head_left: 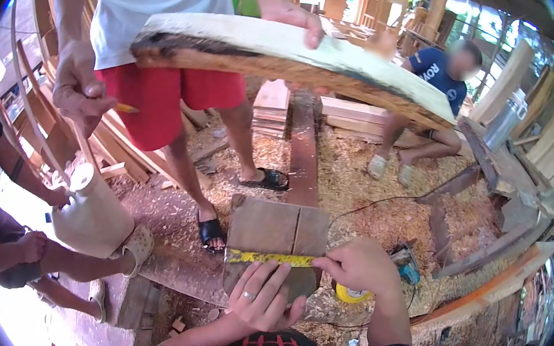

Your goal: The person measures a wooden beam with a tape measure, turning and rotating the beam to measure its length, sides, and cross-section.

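Note:
A yellow tape measure blade (268,258) lies across a brown wooden block (262,222) in front of me. My left hand (264,296) rests flat with its fingers stretched out, the fingertips touching the blade's lower edge; a ring shows on one finger. At the block's right edge, my right hand (365,270) is closed, pinching the blade by thumb and finger. The yellow tape measure case (350,294) shows just below that hand. A dark line runs across the upper part of the block, right of its middle.
Across from me a person holds a long curved plank (270,47) and a pencil (126,108). A teal power tool (406,264) with a cord lies on shavings at right. Another person crouches behind. At left, someone sits beside a pale jug (92,214). A metal bottle (507,119) stands at right.

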Available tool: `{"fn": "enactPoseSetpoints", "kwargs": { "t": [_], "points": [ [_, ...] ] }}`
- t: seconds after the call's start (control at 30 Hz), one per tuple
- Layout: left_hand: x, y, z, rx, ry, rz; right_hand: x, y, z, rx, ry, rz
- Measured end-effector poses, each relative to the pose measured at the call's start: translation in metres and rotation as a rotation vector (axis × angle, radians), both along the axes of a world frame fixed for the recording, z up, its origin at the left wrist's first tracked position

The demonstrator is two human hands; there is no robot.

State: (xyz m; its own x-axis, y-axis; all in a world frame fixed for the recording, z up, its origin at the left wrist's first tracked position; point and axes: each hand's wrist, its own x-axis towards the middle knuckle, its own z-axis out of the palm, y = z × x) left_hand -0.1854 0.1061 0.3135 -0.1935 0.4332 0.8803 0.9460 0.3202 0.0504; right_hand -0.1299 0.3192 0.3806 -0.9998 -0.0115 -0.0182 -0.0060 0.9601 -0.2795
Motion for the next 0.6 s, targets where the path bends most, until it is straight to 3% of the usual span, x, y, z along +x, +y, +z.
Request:
{"fn": "enactPoseSetpoints", "kwargs": {
  "t": [0.6],
  "points": [
    [-0.019, 0.019, 0.007, 0.136, -0.023, 0.015, 0.008, 0.025, 0.001, -0.101, 0.214, -0.026]
  ]
}}
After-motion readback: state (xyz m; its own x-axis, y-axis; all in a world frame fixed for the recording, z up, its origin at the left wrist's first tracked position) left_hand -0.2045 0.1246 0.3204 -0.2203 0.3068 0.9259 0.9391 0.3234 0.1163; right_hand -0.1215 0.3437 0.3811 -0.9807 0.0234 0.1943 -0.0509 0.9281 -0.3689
